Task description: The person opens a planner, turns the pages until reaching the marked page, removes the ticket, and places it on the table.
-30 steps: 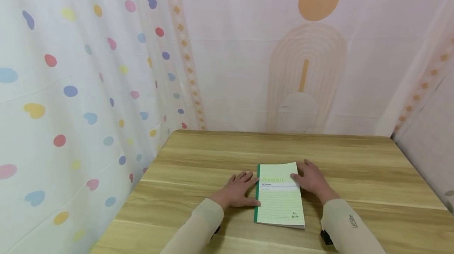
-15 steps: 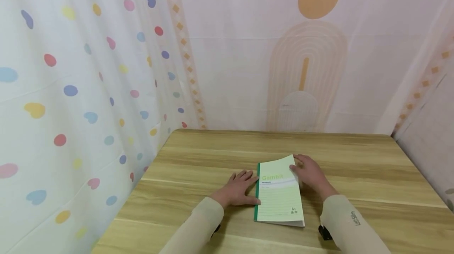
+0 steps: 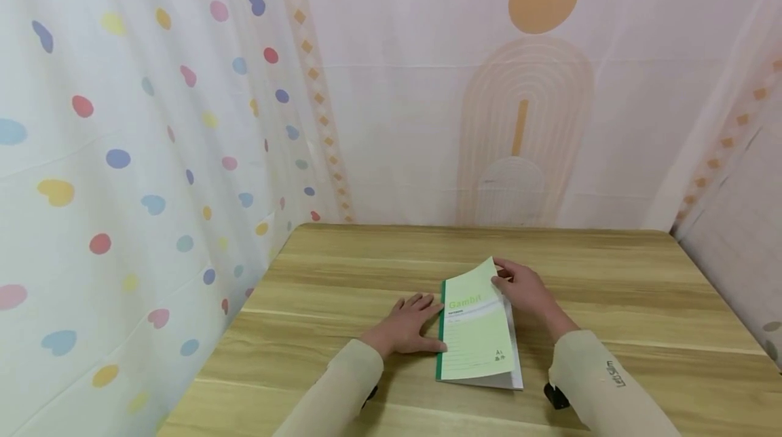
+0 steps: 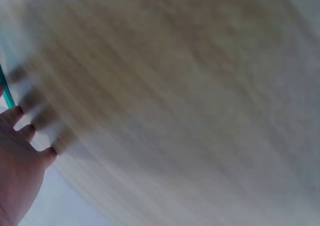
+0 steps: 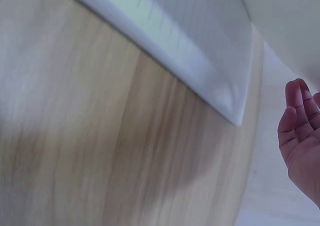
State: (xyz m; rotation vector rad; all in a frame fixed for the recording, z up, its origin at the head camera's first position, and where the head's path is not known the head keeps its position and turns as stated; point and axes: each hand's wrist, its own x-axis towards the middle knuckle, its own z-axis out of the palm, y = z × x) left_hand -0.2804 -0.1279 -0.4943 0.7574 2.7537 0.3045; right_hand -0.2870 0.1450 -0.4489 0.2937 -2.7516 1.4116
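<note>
The right grip (image 3: pixel 527 288) pinches the raised cover (image 3: pixel 479 321) of the notebook (image 3: pixel 473 342) — the left grip (image 3: pixel 404 328), spread, touches its green spine (image 3: pixel 441 330).

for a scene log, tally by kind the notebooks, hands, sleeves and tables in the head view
Pale green rectangular paper notebook: 1
Bare left hand and bare right hand: 2
Beige fabric left sleeve and right sleeve: 2
Brown wood-grain table: 1
Total: 6

The flat, light-brown wood-grain worktop (image 3: pixel 342 274) has rounded far corners. A pale-green rectangular paper notebook (image 3: pixel 476 328) with a green spine strip (image 3: pixel 441 330) lies directly on it, spine to the left, front cover raised at the right. The bare left hand (image 3: pixel 404 327) rests at the spine strip.
</note>
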